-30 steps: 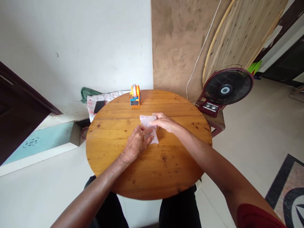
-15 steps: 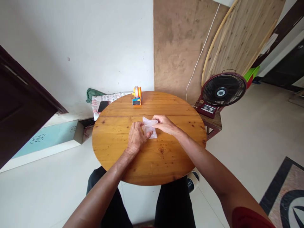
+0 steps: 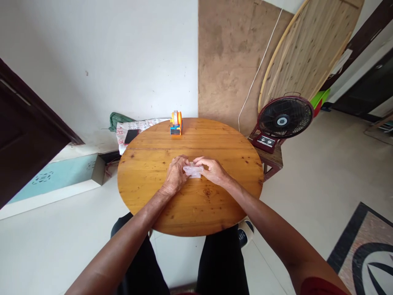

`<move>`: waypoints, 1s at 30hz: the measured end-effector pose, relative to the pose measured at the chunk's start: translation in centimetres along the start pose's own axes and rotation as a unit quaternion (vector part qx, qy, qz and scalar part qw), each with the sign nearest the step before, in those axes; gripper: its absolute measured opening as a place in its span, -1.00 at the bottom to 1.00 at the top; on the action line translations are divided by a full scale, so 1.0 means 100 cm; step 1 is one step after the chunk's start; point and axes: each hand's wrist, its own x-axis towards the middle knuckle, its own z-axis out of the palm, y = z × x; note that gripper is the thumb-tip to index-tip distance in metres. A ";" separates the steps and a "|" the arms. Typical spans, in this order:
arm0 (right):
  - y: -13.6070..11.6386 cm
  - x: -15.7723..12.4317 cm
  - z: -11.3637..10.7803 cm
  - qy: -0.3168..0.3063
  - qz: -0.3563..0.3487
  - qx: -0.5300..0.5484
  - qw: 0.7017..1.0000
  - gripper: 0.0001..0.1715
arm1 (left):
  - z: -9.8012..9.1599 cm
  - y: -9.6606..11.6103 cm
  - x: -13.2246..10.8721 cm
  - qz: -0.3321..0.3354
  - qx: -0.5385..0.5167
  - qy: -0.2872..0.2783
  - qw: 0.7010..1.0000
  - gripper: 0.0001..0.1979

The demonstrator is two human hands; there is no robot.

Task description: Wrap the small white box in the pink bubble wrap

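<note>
A thin, translucent whitish plastic bag lies bunched and partly folded near the middle of the round wooden table. My left hand grips its left side, fingers curled over the edge. On the opposite side my right hand pinches the upper right edge between thumb and fingers. Parts of the plastic are hidden under the fingertips. Beyond both hands, at the far edge, stands an orange and blue tape dispenser with a roll of tape in it.
A dark red fan stands on a wooden stool right of the table. Left of the table, a dark phone rests on a printed white sack. A large round board leans against the wall behind.
The upper part of the plastic bag has come down toward me and now lies folded over. My right hand has lowered with it, and the left fingers have closed in at its side.
</note>
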 end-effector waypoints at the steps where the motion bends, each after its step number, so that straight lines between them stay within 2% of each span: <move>1: -0.002 -0.003 0.000 -0.003 -0.012 -0.018 1.000 -0.86 | 0.000 -0.001 -0.001 0.009 0.003 0.001 1.000 -0.84; 4: -0.008 -0.011 -0.003 -0.022 -0.045 -0.102 0.993 -0.82 | -0.002 -0.003 -0.002 0.033 0.003 -0.011 0.999 -0.93; 8: -0.010 -0.019 -0.005 -0.053 -0.090 -0.201 0.974 -0.56 | -0.007 -0.005 -0.006 0.077 0.034 -0.032 0.996 -0.90; 12: -0.009 -0.025 -0.006 -0.073 -0.126 -0.242 0.959 -0.57 | -0.015 -0.005 -0.014 0.147 0.090 -0.037 0.984 -0.80; 17: -0.009 -0.033 -0.006 -0.099 -0.130 -0.287 0.944 -0.51 | -0.027 -0.008 -0.026 0.216 0.134 -0.072 0.965 -0.72; 26: -0.001 -0.038 -0.004 -0.111 -0.136 -0.313 0.933 -0.46 | -0.031 -0.014 -0.035 0.262 0.155 -0.064 0.950 -0.75; 28: -0.001 -0.039 -0.003 -0.107 -0.137 -0.311 0.934 -0.44 | -0.032 -0.014 -0.034 0.261 0.166 -0.063 0.949 -0.76; 30: 0.000 -0.039 -0.003 -0.105 -0.138 -0.311 0.935 -0.45 | -0.033 -0.013 -0.031 0.244 0.172 -0.067 0.952 -0.68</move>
